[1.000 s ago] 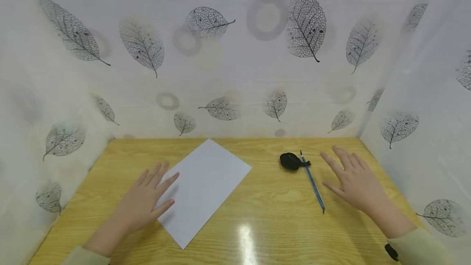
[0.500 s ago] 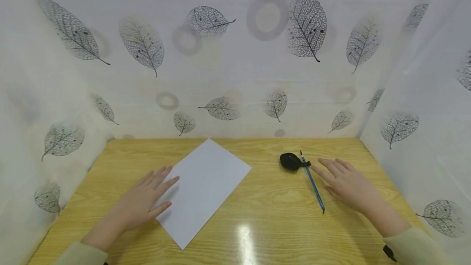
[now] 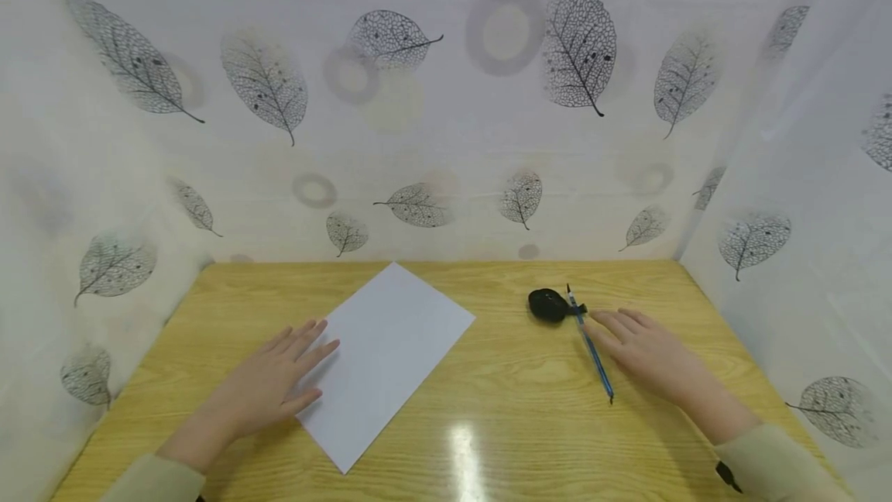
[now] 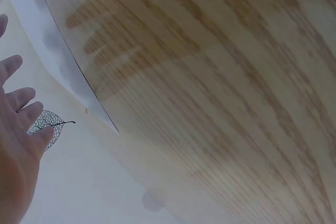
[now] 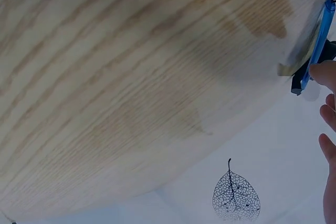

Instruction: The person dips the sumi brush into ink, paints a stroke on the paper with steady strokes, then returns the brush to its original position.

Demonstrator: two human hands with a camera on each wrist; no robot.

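A sheet of white paper (image 3: 397, 355) lies slantwise on the wooden table. My left hand (image 3: 272, 378) is spread over its left edge, fingers apart and holding nothing; whether they touch the paper cannot be told. To the right, a blue-handled brush (image 3: 596, 362) with a dark tip leans across the stub of a small, glossy black rounded object (image 3: 547, 306). My right hand (image 3: 648, 355) is beside the brush, its fingertips at the upper shaft. In the right wrist view the thumb overlaps the brush (image 5: 319, 40); actual contact is unclear.
Pale curtains (image 3: 446, 130) printed with leaves enclose the table (image 3: 523, 424) at the back and both sides. A light glare shows near the table's front. A small black item (image 3: 728, 476) peeks out by the right sleeve.
My right hand has lowered and moved left, up to the brush. The left hand has hardly moved. Paper, brush and black object stay in place.
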